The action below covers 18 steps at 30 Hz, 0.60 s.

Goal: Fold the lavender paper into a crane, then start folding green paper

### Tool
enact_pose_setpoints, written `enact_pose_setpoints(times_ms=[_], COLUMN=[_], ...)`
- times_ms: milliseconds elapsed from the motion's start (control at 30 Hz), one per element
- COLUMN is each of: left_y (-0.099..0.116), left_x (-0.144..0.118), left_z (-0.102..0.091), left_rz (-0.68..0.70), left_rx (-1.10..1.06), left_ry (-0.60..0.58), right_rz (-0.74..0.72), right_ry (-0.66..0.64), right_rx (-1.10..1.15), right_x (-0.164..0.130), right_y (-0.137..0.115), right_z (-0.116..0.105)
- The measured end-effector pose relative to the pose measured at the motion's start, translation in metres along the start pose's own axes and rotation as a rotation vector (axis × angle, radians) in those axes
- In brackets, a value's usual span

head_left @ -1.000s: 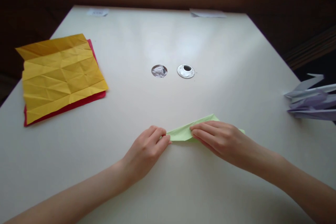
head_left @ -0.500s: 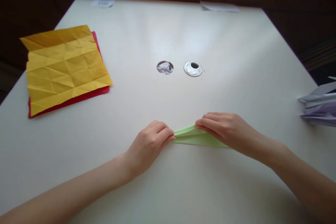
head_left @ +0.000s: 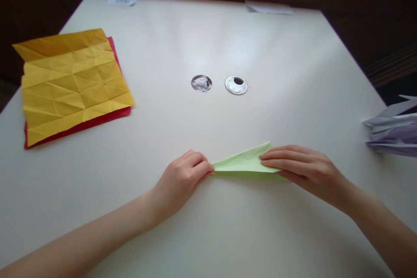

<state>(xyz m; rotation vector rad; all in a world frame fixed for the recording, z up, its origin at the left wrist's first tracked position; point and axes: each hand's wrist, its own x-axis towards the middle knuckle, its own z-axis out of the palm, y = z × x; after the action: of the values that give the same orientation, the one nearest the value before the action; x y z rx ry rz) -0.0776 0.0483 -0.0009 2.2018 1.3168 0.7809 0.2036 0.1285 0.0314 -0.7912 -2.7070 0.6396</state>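
Observation:
A folded sheet of light green paper (head_left: 243,161) lies low in the middle of the white table (head_left: 182,126). It makes a narrow triangle that tapers to a point at its left end. My left hand (head_left: 189,173) pinches that tip between thumb and fingers. The wider right end is gripped by my right hand (head_left: 299,167), its fingers on top and close together, its thumb hidden. Part of the paper's right end is covered by that hand.
Creased yellow paper (head_left: 74,82) lies on red paper (head_left: 78,129) at the left. Folded white and purple paper pieces (head_left: 395,128) stand at the right edge. Two round holes, one stuffed with crumpled paper (head_left: 202,83), one with a metal ring (head_left: 236,85), sit mid-table.
My right hand has moved right along the green paper, and a broad flap now shows where a narrow folded edge was. My left hand keeps its pinch. The view has shifted slightly.

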Motion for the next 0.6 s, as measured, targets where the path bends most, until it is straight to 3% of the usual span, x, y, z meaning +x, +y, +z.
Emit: enact_pose_setpoints(times_ms=[167,300,400,600], left_y=[0.000,0.001,-0.001,-0.004], left_x=[0.000,0.001,0.000,0.000], left_z=[-0.001,-0.001,-0.001,-0.003], left_rz=[-0.022,-0.042,-0.010,0.103], left_rx=[-0.035,-0.009,0.065,0.251], left_ry=[-0.007,-0.025,-0.049,-0.180], right_rz=[0.233,0.481,0.531,0.529], right_ry=[0.089,0.045,0.006,-0.005], right_rx=[0.151,0.227,0.217,-0.007], right_x=[-0.009,-0.002,0.006,0.015], right_y=[0.005,0.000,-0.003,-0.005], right_z=[0.004,0.004,0.003,0.003])
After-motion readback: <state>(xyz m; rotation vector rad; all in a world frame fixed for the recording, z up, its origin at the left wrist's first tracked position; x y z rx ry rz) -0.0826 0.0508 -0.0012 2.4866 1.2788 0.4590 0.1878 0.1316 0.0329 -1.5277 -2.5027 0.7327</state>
